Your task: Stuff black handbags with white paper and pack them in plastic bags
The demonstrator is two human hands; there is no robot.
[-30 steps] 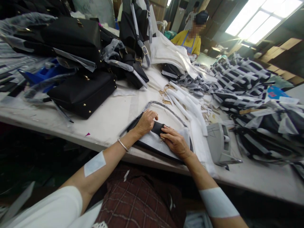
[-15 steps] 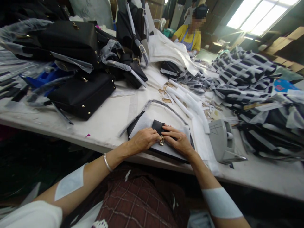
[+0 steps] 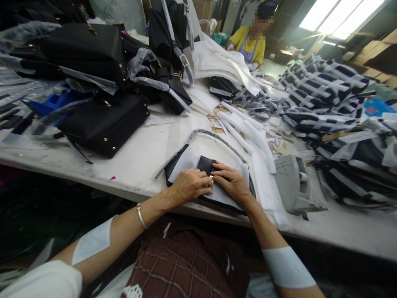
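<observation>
A black handbag [image 3: 171, 170] lies at the table's front edge, with a pale protective sheet [image 3: 183, 162] over its upper side and its wrapped strap [image 3: 217, 138] arching away behind it. On top sits a small black leather tab [image 3: 205, 164] with a gold metal clasp [image 3: 211, 182] at its near end. My left hand [image 3: 190, 184] has its fingers curled and pinched on the clasp, partly covering it. From the other side, the fingers of my right hand [image 3: 231, 182] grip the tab's right edge, and its palm rests over the sheet.
Finished black handbags [image 3: 105, 120] are piled at the left. A grey tape dispenser [image 3: 291, 184] stands to the right beside white foam strips [image 3: 260, 165]. Farther right is a heap of wrapped black bag parts [image 3: 328, 91]. A person in a yellow top [image 3: 248, 45] works across the table.
My left fingers have moved slightly down and right over the gold clasp, which now shows less. My right hand stays almost in place. The view has shifted slightly.
</observation>
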